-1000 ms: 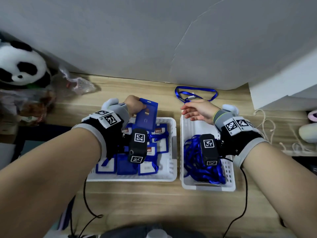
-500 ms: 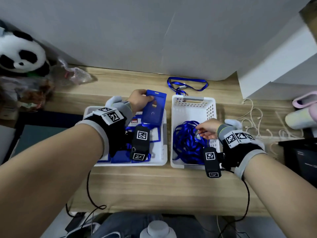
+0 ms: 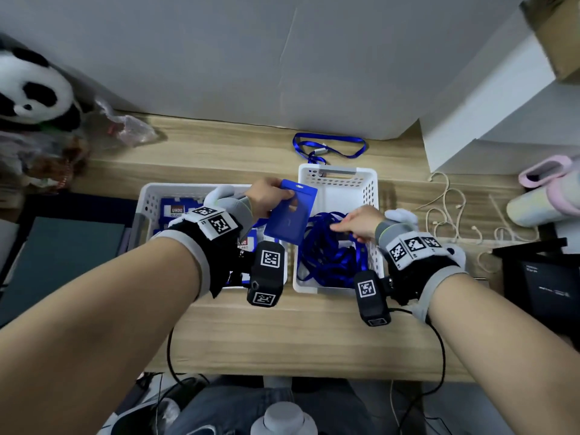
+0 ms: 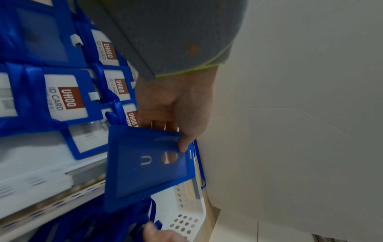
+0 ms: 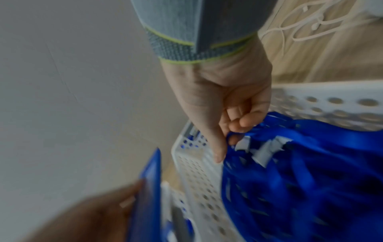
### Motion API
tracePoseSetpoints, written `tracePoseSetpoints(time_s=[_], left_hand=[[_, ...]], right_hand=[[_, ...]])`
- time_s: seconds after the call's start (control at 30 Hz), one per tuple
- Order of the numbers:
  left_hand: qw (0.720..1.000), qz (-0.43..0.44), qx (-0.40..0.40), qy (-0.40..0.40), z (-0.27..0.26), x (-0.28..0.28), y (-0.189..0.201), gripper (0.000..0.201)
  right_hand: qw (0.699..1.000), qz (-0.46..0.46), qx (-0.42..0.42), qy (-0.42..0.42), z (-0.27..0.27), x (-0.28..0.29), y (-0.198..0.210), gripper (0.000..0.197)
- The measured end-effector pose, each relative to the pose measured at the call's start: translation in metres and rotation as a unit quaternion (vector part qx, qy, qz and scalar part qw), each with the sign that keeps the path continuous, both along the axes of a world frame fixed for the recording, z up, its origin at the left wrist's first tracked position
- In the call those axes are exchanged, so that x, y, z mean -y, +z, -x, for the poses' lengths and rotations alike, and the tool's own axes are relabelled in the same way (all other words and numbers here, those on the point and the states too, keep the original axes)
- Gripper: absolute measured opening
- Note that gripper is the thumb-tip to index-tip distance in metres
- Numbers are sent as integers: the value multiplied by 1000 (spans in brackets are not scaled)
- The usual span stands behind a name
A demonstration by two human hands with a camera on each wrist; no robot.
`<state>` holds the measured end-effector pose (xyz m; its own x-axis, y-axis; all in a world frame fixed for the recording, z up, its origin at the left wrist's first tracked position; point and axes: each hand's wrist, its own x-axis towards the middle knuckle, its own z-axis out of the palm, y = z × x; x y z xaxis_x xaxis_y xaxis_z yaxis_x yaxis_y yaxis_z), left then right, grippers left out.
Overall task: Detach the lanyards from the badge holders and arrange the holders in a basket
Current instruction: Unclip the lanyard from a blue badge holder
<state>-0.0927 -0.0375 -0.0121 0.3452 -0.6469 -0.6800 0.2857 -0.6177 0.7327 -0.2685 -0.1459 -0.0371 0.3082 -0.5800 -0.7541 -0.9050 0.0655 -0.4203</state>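
Your left hand (image 3: 266, 196) pinched the flat blue plastic badge holder (image 3: 290, 211) by its top, tilted above the seam between both white perforated baskets (image 3: 370, 186), keeping it clear while your right hand (image 3: 361, 226) pinched the blue ribbon lanyards (image 3: 326, 255) heaped in the right-hand one.

— What stands behind the wooden desk (image 3: 219, 158)?
— A plain grey-white wall (image 3: 251, 58), with a white panel (image 3: 489, 98) jutting out at two o'clock.
— And along the edges?
— A plush panda (image 3: 28, 92) at ten o'clock, a crumpled plastic bag (image 3: 125, 128) beside it, and pale cords (image 3: 452, 211) at three o'clock.
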Motion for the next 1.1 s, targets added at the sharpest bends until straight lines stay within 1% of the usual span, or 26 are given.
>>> tracePoseSetpoints(time_s=[0.07, 0.13, 0.17, 0.23, 0.27, 0.3, 0.4, 0.53, 0.6, 0.63, 0.67, 0.7, 0.73, 0.77, 0.8, 0.87, 0.93, 1.0, 1.1], left_hand=[[1000, 6, 0, 12, 1, 1, 3, 6], [999, 15, 12, 26, 1, 2, 9, 13], [999, 21, 18, 25, 0, 3, 12, 15], [999, 38, 19, 12, 1, 3, 21, 15], [999, 43, 14, 5, 1, 4, 25, 14], [999, 47, 9, -2, 1, 5, 28, 15], [997, 73, 12, -39, 1, 8, 39, 30], [986, 127, 1, -104, 2, 8, 54, 33], [979, 151, -33, -130, 5, 8, 61, 44], [975, 163, -52, -139, 6, 9, 63, 47], [972, 175, -62, -145, 8, 9, 65, 43], [970, 185, -53, -152, 9, 9, 67, 32], [969, 189, -32, -157, 10, 9, 70, 20], [968, 189, -1, -166, 10, 9, 72, 13], [966, 190, 28, -175, 9, 8, 73, 14], [958, 186, 82, -201, 6, 6, 74, 19], [950, 170, 138, -224, 4, 3, 75, 14], [934, 169, 182, -255, 2, 2, 73, 18], [925, 161, 208, -272, -1, -2, 72, 17]], right_hand=[[998, 11, 47, -29, -2, 6, 20, 28], [990, -6, 124, -71, -7, 9, 43, 23], [979, -20, 176, -100, -10, 10, 56, 20], [947, -40, 281, -149, -18, 11, 81, 8], [933, -44, 318, -161, -21, 13, 92, 8], [922, -49, 347, -166, -25, 14, 104, 12], [894, -63, 415, -157, -30, 12, 132, 16], [870, -76, 466, -141, -36, 8, 150, 18], [868, -85, 470, -133, -37, 6, 151, 17], [872, -88, 464, -127, -38, 5, 150, 16], [877, -89, 456, -120, -38, 4, 148, 15], [883, -89, 446, -115, -38, 2, 147, 14], [890, -88, 433, -111, -37, 1, 144, 14], [898, -84, 417, -107, -37, 0, 142, 14], [910, -74, 395, -97, -37, -1, 141, 14], [944, -38, 325, -52, -37, -4, 137, 18], [973, 10, 232, 10, -39, -10, 134, 31], [981, 54, 176, 58, -42, -15, 130, 40], [978, 83, 172, 79, -50, -19, 121, 46]])
